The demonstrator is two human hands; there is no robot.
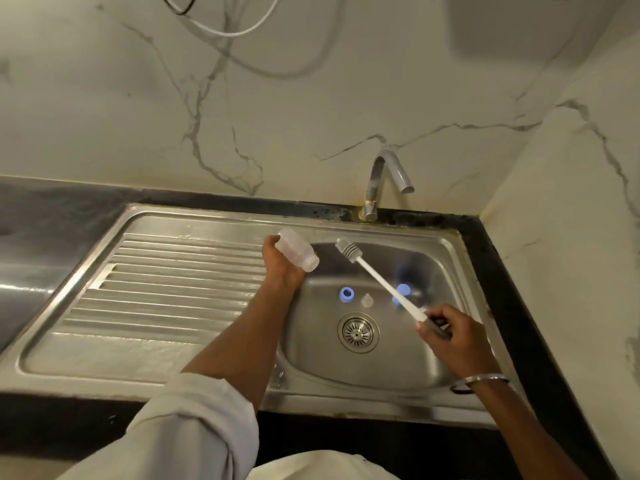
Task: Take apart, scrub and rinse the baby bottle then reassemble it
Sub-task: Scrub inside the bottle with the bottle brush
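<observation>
My left hand (281, 266) grips the clear bottle body (298, 249), tilted with its open mouth toward the right, above the left edge of the sink basin (429, 372). My right hand (450, 332) holds the grey handle of a long white bottle brush (375, 277). Its bristle head points up-left, close to the bottle mouth but apart from it. On the basin floor lie a blue screw ring (345, 294), a clear teat (367, 300) and a blue cap (403, 292) partly behind the brush handle.
A curved metal tap (384, 178) stands behind the basin with no water running. The drain strainer (358, 332) sits mid-basin. A ribbed steel draining board (166, 289) lies to the left. Marble walls close in behind and at the right; a dark counter edge runs round the sink.
</observation>
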